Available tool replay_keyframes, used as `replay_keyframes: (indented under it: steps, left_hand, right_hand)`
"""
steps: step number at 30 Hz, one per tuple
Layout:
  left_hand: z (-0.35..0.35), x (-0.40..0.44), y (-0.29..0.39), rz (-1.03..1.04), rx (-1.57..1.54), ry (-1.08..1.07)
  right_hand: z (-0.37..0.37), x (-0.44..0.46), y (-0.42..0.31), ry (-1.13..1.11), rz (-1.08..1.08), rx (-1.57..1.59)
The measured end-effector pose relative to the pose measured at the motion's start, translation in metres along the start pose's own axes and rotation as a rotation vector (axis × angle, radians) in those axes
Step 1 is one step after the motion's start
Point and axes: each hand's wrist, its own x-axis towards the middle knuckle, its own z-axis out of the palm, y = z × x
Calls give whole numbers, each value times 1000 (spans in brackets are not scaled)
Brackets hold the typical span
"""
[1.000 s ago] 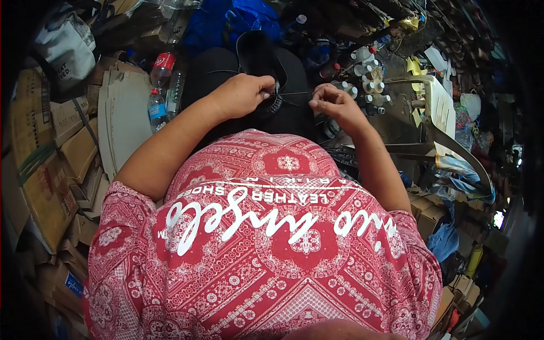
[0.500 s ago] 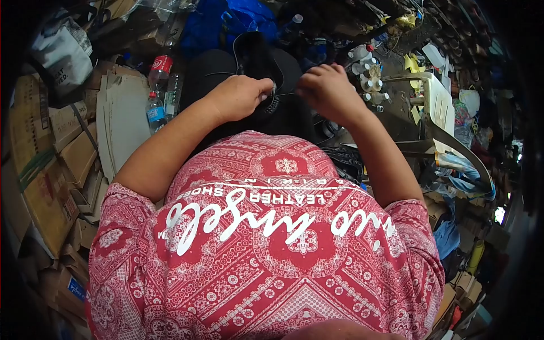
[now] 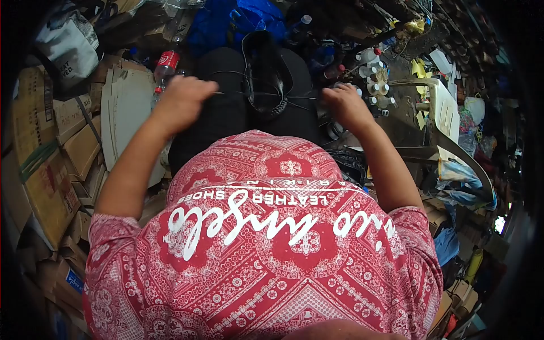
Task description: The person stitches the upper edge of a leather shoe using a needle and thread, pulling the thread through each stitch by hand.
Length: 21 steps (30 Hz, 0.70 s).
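Observation:
A black shoe (image 3: 265,79) rests between the thighs, with stitching along its lower edge. Thin dark thread (image 3: 300,98) runs out from both sides of it. On the left, my left hand (image 3: 186,102) is closed at the thread's left end, well apart from the shoe; a thin pale tip shows beside its fingers. My right hand (image 3: 347,106) is closed on the thread's other end, to the right of the shoe.
Plastic bottles (image 3: 374,79) stand at the upper right beside a white plastic chair (image 3: 445,110). Stacked cardboard (image 3: 42,164) fills the left side. A blue bag (image 3: 235,20) lies beyond the knees. A cola bottle (image 3: 166,65) is behind my left hand.
My left hand has left the shoe and moved outward to the left. My right hand first came in toward the shoe, then moved back right. The thread now stretches out on both sides.

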Motion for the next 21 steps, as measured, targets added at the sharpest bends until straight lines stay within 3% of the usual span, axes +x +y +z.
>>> replay_keyframes:
  steps: [2, 3, 5, 7, 9, 11, 12, 13, 14, 15, 16, 17, 19, 20, 21]
  left_hand:
    - [-15, -28, -21, -242, -19, -1]
    - [-19, -32, -28, -245, -16, 2]
    - [-29, -33, -35, -513, -860, 98]
    - [-49, -7, -20, -356, -1152, 235]
    - [-56, 22, 7, -132, -1419, 321]
    - [-59, 48, 44, -14, -1502, 363]
    - [-61, 55, 65, 64, -1703, 247]
    - [-63, 56, 76, 143, -1900, 121]
    - [-61, 52, 76, 142, -1899, 121]
    - [-57, 45, 72, 71, -1984, -112]
    - [-53, 38, 67, -3, -2054, -352]
    - [-50, 30, 60, -6, -2055, -354]
    - [-46, 11, 40, -182, -730, -170]
    - [-48, 0, 26, -221, -580, -153]
    - [-50, -13, 7, -260, -428, -135]
  right_hand:
    - [5, -22, 29, -41, 286, 183]
    - [5, -28, 24, 74, 521, 701]
    - [-15, -19, 15, 185, 600, 1121]
    - [-21, 6, 6, 275, 619, 1165]
    - [-17, 36, -16, 522, 184, 1908]
    - [-39, 55, -66, 519, 188, 2037]
    - [-47, 58, -79, 517, 202, 2167]
    - [-44, 57, -76, 517, 199, 2167]
    - [-38, 55, -69, 253, -27, 2137]
    - [-32, 51, -62, -8, -246, 2074]
    - [-31, 41, -53, -66, -151, 1790]
    - [-30, 30, -54, -66, -149, 1792]
    - [-25, 7, -55, -84, 123, 950]
    - [-21, -3, -44, -86, 127, 953]
    - [-15, -16, -26, -69, 191, 683]
